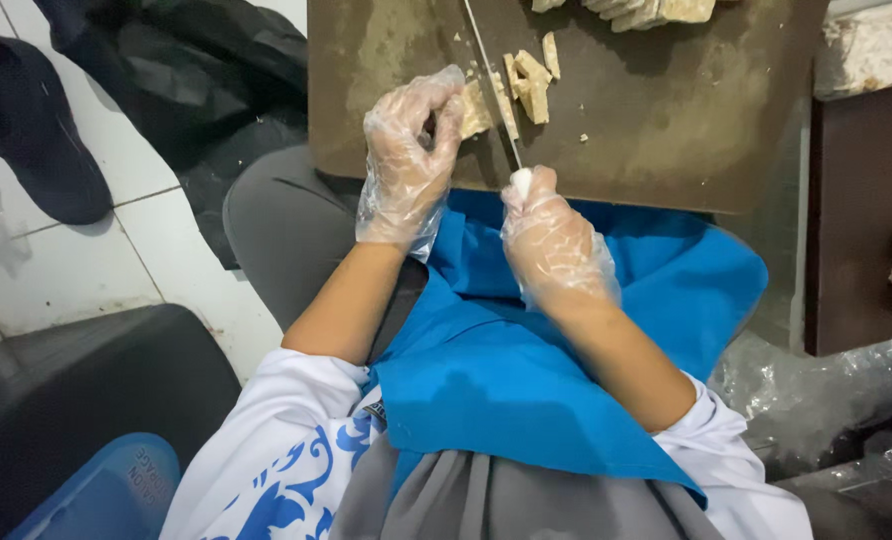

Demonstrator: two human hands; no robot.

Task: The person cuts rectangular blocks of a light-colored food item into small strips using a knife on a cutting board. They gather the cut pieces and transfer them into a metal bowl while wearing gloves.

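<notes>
Tempeh [478,108], a pale block partly cut into strips, lies on a brown cutting board [666,130] that rests across the person's lap above a blue cloth [526,370]. The left hand [409,160], in a thin clear plastic glove, is curled over the near end of the block, fingertips bent down onto it. The right hand [551,240], also gloved, is closed around the white handle of a knife [493,85], whose narrow blade runs away from the body and sits against the block just right of the left fingertips. Cut strips [534,80] lie just beside the blade on its right, and a further pile of pieces [651,10] sits at the far edge of the board.

To cut well here, it seems best to keep the left fingertips tucked back from the blade, since they sit very close to it. The board has no firm bench under it, so steady knees and a straight downward press would likely suit better than sawing. The gloves look loose and could slip or catch. A black shoe [31,130] and a dark bag [206,90] lie on the white tiled floor [136,260] to the left.
</notes>
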